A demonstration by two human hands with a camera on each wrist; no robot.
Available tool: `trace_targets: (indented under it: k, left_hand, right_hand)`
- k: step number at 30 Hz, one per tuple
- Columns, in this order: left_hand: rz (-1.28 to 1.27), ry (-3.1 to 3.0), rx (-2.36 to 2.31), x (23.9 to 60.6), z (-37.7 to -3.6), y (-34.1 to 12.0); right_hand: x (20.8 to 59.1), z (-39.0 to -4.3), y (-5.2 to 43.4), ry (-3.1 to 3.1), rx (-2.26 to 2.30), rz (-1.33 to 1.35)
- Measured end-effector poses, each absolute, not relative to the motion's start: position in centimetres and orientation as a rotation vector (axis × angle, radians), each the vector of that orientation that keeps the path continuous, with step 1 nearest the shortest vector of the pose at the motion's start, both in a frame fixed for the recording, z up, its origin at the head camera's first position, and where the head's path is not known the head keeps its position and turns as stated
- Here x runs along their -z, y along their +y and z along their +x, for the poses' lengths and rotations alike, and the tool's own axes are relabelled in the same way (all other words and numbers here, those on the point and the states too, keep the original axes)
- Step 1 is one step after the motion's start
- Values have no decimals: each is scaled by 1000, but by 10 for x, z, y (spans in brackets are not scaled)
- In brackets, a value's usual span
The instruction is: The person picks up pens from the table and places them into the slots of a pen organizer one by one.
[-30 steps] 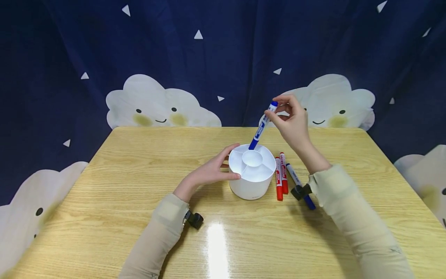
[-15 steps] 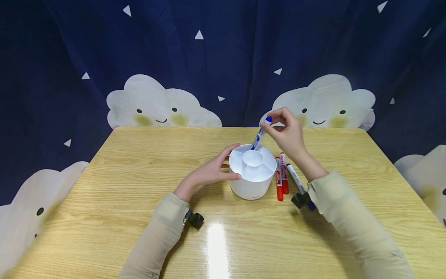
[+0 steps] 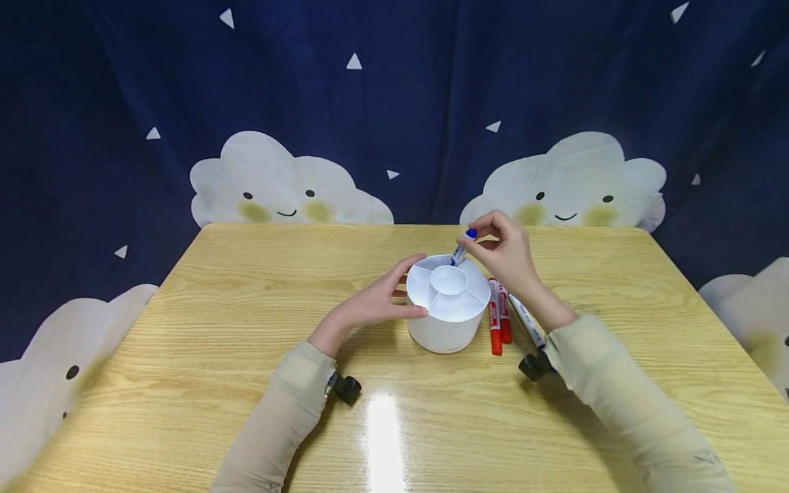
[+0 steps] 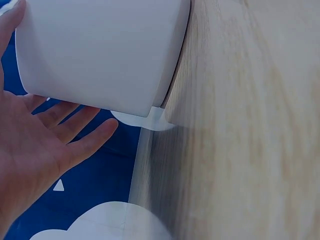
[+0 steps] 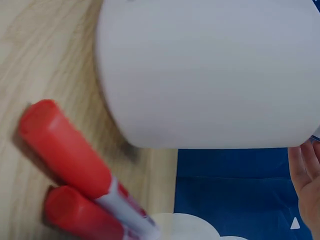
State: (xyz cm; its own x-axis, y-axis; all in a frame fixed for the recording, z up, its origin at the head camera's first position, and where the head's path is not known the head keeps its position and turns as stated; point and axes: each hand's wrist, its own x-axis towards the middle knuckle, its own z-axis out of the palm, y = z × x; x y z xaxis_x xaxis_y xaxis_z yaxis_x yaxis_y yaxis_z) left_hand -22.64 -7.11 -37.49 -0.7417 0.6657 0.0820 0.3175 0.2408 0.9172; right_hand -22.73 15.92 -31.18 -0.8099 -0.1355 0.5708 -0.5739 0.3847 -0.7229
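A round white pen holder (image 3: 445,335), split into several compartments around a central cup, stands upright on the table. My left hand (image 3: 372,301) holds its left side, thumb on the near rim and fingers around the far side; the left wrist view shows the fingers (image 4: 82,122) along its wall. Over the back of the holder, my right hand (image 3: 507,255) pinches a blue-capped whiteboard marker (image 3: 459,256) near its upper end. The marker leans, its lower part down in a rear compartment and hidden.
Two red markers (image 3: 496,322) lie side by side just right of the holder. Beside them, another blue marker (image 3: 527,320) is partly covered by the right wrist camera (image 3: 533,367). The wooden table (image 3: 216,329) ends at a dark blue curtain (image 3: 419,103).
My right hand has come down and slightly left, sliding the blue marker from above the rim deep into the rear compartment. The left hand and the holder have stayed put.
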Motion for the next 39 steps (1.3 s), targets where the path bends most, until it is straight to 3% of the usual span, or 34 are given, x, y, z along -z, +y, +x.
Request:
trace_targets:
  k: [13, 30, 39]
  left_hand:
    - [933, 2199, -1513, 376, -227, -71]
    - [920, 2199, -1511, 376, -227, -71]
    - [925, 2203, -1512, 376, -227, -71]
  right_hand:
    - [327, -228, 163, -2308, -1437, 612]
    - [319, -225, 185, -2449, -1268, 607]
    - [349, -244, 219, -2624, -1175, 614]
